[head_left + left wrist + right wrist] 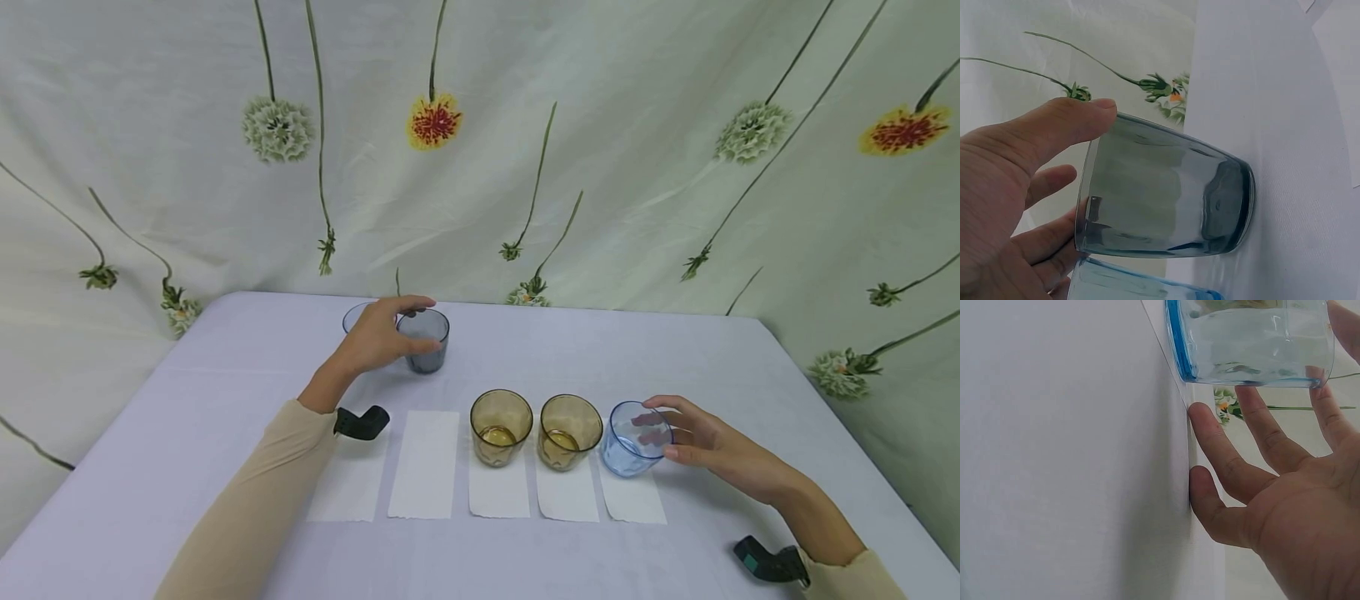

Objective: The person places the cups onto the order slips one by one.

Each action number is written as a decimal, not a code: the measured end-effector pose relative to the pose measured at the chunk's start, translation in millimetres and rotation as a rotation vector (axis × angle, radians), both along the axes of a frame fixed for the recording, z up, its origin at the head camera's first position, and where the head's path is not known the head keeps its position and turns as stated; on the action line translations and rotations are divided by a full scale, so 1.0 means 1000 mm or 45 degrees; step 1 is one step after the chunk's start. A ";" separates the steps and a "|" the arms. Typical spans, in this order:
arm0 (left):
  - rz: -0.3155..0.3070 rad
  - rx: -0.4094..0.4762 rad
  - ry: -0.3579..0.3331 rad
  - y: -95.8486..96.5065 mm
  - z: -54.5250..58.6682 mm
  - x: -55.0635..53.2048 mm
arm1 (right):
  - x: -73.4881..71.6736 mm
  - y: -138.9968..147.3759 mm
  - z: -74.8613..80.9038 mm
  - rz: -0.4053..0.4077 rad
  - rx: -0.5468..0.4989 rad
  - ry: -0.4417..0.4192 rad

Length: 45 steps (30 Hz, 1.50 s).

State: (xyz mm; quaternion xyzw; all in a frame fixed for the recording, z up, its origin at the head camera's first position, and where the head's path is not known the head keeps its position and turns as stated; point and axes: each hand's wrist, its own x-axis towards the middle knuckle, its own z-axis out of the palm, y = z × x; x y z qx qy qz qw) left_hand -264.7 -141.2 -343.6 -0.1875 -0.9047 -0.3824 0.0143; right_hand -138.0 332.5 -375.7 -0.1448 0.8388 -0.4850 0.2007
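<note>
In the head view my left hand [375, 340] reaches to the back left of the table and holds a grey glass [429, 360] by its rim. The left wrist view shows the thumb [1088, 119] on one side of that rim and other fingers across from it. Partly hidden behind this hand is a blue-rimmed clear glass [353, 317]. My right hand [716, 450] holds a light blue glass [628, 460] near its rim, thumb in front and fingers behind; the lower fingers spread free beneath it in the right wrist view. Two amber glasses [497, 454] [564, 457] stand left of it.
Several white paper strips lie in a row on the white-covered table [525, 567]; a bare one [423, 475] is left of the amber glasses. The left forearm passes over the leftmost strip [345, 487]. A flower-print cloth [600, 167] hangs behind the table's back edge.
</note>
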 end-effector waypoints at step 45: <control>-0.132 0.076 0.152 0.012 0.012 0.032 | -0.001 0.001 -0.001 0.003 0.005 -0.003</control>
